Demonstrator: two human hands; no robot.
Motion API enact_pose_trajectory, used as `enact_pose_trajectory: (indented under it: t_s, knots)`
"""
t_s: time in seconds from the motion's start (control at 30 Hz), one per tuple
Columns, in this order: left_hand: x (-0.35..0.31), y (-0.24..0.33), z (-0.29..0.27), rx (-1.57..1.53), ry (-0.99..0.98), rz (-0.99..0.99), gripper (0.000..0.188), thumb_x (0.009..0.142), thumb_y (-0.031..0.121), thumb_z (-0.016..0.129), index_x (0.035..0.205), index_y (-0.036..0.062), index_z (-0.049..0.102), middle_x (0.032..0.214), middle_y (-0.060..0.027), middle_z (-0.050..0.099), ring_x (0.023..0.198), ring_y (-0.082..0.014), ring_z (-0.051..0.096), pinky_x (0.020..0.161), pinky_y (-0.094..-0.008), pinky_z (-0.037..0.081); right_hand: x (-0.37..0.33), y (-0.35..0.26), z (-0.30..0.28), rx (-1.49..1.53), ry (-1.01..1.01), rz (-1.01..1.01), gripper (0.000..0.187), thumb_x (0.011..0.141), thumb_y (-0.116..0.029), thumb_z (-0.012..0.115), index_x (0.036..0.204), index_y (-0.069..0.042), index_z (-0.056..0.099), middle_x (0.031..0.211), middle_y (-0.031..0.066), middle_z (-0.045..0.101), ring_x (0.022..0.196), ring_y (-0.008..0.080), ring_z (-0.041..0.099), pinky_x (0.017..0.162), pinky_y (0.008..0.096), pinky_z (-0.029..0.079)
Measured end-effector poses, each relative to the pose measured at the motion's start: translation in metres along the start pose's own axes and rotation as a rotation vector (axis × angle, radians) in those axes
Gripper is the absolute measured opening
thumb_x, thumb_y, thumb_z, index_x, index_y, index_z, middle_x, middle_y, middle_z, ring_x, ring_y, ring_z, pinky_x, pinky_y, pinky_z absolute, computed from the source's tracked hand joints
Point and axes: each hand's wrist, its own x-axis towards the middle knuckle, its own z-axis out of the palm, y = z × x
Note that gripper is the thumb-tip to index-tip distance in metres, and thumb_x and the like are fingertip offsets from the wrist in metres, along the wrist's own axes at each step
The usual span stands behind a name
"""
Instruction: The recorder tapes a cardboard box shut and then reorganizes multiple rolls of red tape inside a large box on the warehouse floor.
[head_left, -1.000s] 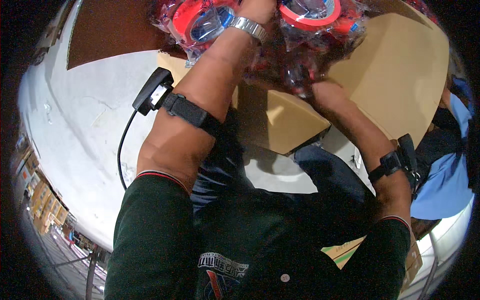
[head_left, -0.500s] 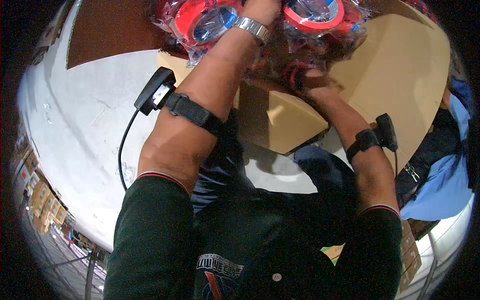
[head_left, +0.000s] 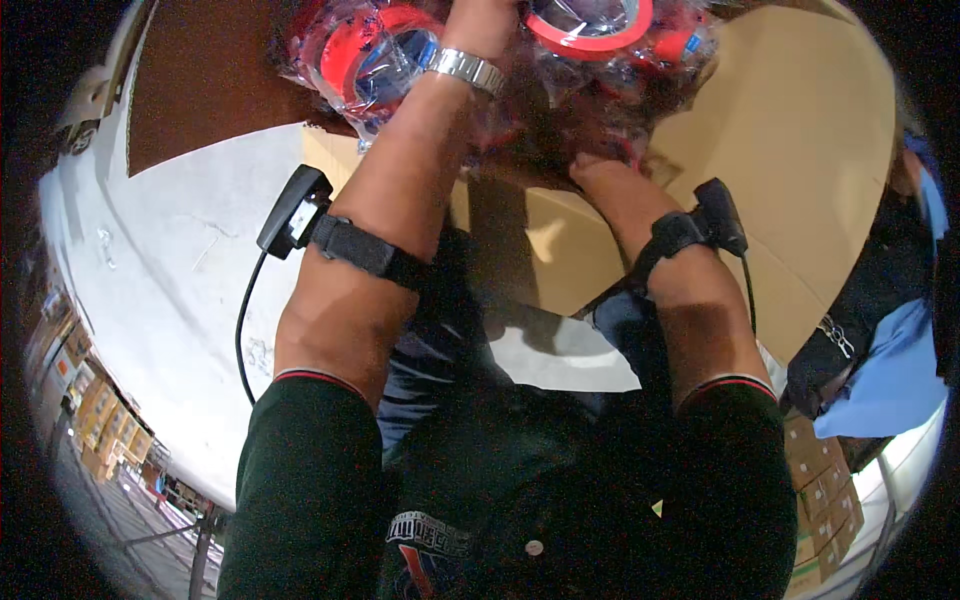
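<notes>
After swinging right forearm (head_left: 622, 212) inward, reaching near wrapped red rolls (head_left: 592, 46); cannot tell grip of right hand (head_left: 596, 168) or left hand (head_left: 484, 25).

Two bare hands (head_left: 486, 26), one silver watch (head_left: 466, 68) and two black forearm-strapped devices (head_left: 290, 212), each with one cord (head_left: 241, 330), share the scene with at least two large red rings (head_left: 588, 47), their full count obscured, one shirt button (head_left: 534, 548) and one person in blue (head_left: 885, 370).
</notes>
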Motion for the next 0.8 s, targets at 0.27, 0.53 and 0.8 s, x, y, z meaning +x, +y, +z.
enact_pose_trajectory:
  t_s: [0.27, 0.53, 0.8]
  knots:
    - [-0.012, -0.001, -0.03, 0.095, -0.032, 0.165, 0.011, 0.083, 0.018, 0.056, 0.082, 0.0075, 0.06, 0.075, 0.0021, 0.054, 0.068, -0.0093, 0.051, 0.063, -0.0238, 0.041, -0.034, -0.076, 0.017, 0.068, -0.101, 0.025, 0.047, 0.084, -0.026, 0.059, 0.123, 0.0, 0.052, 0.107, 0.0185, 0.065, 0.089, 0.0292, 0.066, 0.07, 0.0386, 0.052]
    - [-0.012, 0.007, -0.027, 0.179, 0.049, 0.125, 0.016, 0.084, 0.017, 0.055, 0.092, 0.004, 0.061, 0.077, 0.0015, 0.058, 0.067, -0.0095, 0.055, 0.06, -0.0235, 0.045, -0.073, -0.078, -0.133, 0.475, -0.433, -0.024, 0.038, 0.087, -0.021, 0.057, 0.122, -0.006, 0.053, 0.092, 0.0116, 0.07, 0.075, 0.0349, 0.066, 0.059, 0.0411, 0.054]
    - [0.001, -0.002, -0.036, 0.16, -0.042, 0.173, 0.021, 0.083, 0.016, 0.057, 0.099, 0.0024, 0.06, 0.085, 0.0007, 0.06, 0.074, -0.0077, 0.054, 0.066, -0.0225, 0.044, -0.068, -0.057, -0.081, 1.899, -0.53, 0.102, 0.012, 0.09, -0.003, 0.053, 0.102, -0.005, 0.053, 0.07, 0.0041, 0.058, 0.055, 0.0107, 0.052, 0.047, 0.0252, 0.041]
